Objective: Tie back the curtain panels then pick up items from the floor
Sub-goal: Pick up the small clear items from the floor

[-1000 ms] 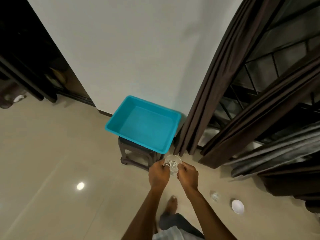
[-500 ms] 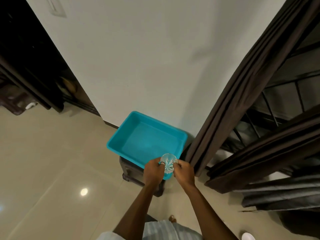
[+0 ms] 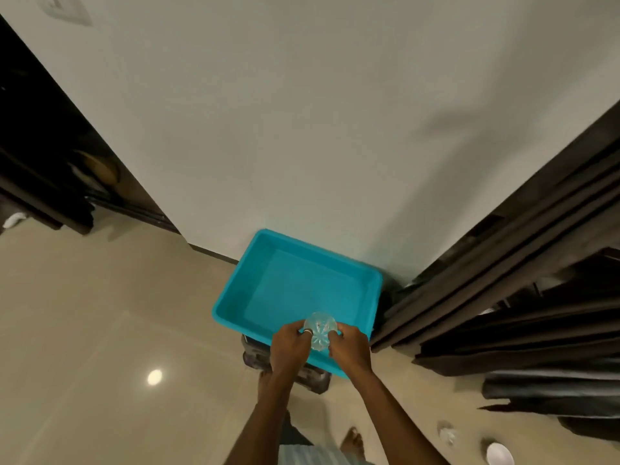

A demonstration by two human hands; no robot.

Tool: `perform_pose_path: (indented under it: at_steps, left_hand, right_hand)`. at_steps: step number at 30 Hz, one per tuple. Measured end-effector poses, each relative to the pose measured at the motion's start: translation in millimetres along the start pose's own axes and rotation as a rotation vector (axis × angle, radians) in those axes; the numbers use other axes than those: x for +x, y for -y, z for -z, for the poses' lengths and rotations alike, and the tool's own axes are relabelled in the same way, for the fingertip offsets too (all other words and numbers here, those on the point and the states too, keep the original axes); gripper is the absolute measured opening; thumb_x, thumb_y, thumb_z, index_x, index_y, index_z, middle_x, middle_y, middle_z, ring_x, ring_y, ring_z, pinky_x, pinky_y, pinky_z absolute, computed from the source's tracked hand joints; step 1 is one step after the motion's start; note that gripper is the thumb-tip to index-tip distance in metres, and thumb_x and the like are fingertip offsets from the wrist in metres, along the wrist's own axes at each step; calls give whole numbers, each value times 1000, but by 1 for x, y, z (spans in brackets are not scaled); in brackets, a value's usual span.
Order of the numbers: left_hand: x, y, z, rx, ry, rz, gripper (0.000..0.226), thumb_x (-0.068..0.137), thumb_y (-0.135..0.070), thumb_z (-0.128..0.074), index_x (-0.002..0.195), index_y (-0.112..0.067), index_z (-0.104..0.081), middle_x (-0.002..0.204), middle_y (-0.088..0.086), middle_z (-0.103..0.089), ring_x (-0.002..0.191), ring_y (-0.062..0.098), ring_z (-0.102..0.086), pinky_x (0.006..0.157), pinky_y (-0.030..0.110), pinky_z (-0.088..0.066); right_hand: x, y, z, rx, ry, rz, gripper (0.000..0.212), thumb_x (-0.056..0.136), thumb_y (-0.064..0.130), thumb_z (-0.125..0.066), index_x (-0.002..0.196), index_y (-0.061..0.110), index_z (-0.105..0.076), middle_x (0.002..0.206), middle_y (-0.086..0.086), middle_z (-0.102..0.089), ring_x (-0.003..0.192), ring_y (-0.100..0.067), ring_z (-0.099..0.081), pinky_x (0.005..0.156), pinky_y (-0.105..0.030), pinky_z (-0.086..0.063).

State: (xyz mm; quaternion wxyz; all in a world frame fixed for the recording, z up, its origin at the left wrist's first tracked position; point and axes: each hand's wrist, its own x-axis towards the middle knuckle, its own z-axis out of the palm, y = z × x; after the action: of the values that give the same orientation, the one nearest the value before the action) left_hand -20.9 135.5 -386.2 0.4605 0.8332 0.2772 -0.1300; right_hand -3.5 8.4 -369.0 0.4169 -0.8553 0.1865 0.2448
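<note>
Gripping a clear glass bowl (image 3: 320, 331) between left hand (image 3: 289, 347) and right hand (image 3: 349, 348), over the near edge of the teal tub (image 3: 235, 293). Curtain panels (image 3: 503, 280) seemingly gathered; another glass (image 3: 447, 432) and white dish (image 3: 500, 454) waiting on the floor (image 3: 84, 330).

You see the beige tiled floor (image 3: 84, 330) carrying a dark stool (image 3: 312, 377); right of it lie a clear glass (image 3: 447, 435) and white dish (image 3: 500, 454).
</note>
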Motion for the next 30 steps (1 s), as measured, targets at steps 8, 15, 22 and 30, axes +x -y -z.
perform_pose_path:
  at_steps: [8, 15, 22, 30]
  left_hand:
    - [103, 31, 60, 185, 226, 129, 34, 96, -28, -53, 124, -18, -70, 122, 6, -72, 108, 27, -67, 95, 38, -54]
    - [205, 35, 72, 225, 362, 111, 35, 95, -24, -50, 127, -26, -65, 101, 9, -75, 89, 30, -74, 85, 39, -60]
    - [286, 47, 54, -11, 437, 236, 32, 96, -17, -49, 119, -38, -57, 79, -4, -60, 60, 12, -59, 57, 25, -48]
    - [342, 60, 37, -37, 393, 254, 28, 99, -21, -50, 110, -46, -49, 89, -11, -62, 74, 13, -66, 65, 28, -56]
  right_hand:
    - [48, 69, -85, 14, 68, -274, 28, 94, 19, -56, 116, 10, -73, 106, -13, -76, 91, -29, -75, 81, -38, -63]
    - [127, 105, -120, 185, 189, -365, 31, 88, 13, -54, 113, 28, -64, 86, 2, -70, 67, -14, -72, 54, -23, -52]
    - [201, 117, -142, 206, 164, -315, 50, 89, 9, -52, 138, 18, -55, 92, 2, -60, 82, -26, -76, 75, -39, -62]
    - [252, 119, -163, 268, 266, -321, 42, 95, 13, -48, 133, 31, -50, 101, 1, -65, 90, -20, -74, 79, -35, -60]
